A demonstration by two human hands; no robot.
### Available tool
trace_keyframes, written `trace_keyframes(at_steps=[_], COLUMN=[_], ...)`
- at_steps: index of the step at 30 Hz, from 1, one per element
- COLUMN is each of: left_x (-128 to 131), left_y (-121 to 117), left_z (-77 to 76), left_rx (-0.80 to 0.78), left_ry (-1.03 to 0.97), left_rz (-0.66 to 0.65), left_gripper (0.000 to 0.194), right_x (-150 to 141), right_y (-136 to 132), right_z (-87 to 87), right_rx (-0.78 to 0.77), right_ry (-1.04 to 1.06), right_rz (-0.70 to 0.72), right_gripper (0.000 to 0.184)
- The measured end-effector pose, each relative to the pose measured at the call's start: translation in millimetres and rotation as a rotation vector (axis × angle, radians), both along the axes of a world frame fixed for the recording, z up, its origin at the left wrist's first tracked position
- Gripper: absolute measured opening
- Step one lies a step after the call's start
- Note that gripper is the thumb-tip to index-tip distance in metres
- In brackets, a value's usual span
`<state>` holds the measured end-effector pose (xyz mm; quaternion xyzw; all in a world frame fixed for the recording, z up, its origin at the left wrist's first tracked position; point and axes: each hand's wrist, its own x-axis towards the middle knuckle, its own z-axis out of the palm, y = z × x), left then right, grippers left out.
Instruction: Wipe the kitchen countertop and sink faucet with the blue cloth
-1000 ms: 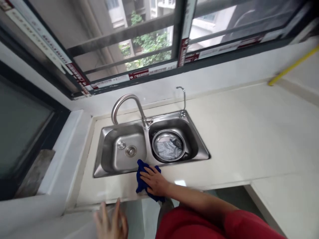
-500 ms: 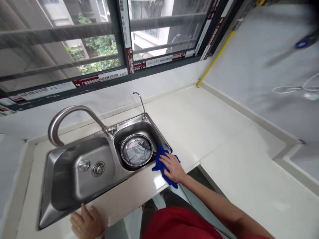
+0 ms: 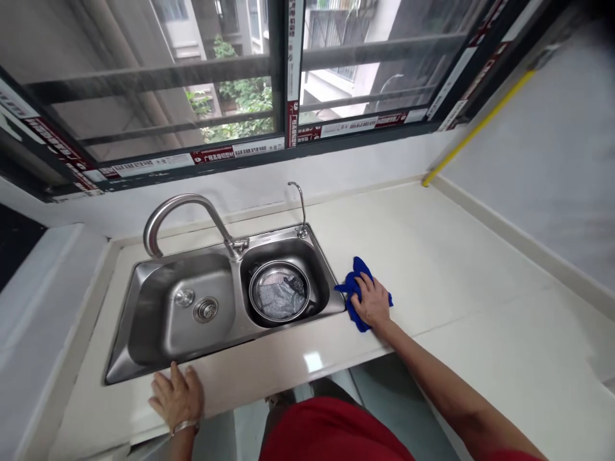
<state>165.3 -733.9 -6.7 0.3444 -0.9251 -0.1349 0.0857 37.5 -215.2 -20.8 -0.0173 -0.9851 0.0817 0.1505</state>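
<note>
My right hand presses a crumpled blue cloth flat on the cream countertop, just right of the steel double sink. Its fingers lie over the cloth and curl onto it. My left hand rests flat on the counter's front edge below the left basin, fingers spread, holding nothing. A round steel strainer bowl with a grey cloth inside sits in the right basin.
A tall curved faucet rises between the basins, and a thin second spout stands at the sink's back right. A window with dark frames runs behind. A yellow pipe slants up the right corner. The counter wraps round to the right.
My right hand has slid the blue cloth rightward, from the front of the sink onto the counter right of it. My left hand has settled onto the counter edge.
</note>
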Motion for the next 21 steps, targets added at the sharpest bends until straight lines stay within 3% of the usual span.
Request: trace_keyframes(at_steps=[3, 8, 21], left_x=[-4, -9, -13], left_y=[8, 25, 31], left_z=[0.3, 2.0, 7.4], left_rx=[0.018, -0.086, -0.124], left_ry=[0.002, 0.014, -0.024], left_rz=[0.061, 0.093, 0.1], left_gripper=[0.073, 0.075, 0.079], right_x=[-9, -34, -140], right_y=[-4, -15, -38], right_z=[-1.8, -1.9, -0.2], right_rx=[0.017, 0.056, 0.038], right_ry=[0.007, 0.029, -0.037], right_rz=[-0.012, -0.052, 0.028], right_gripper=[0.058, 0.057, 0.064])
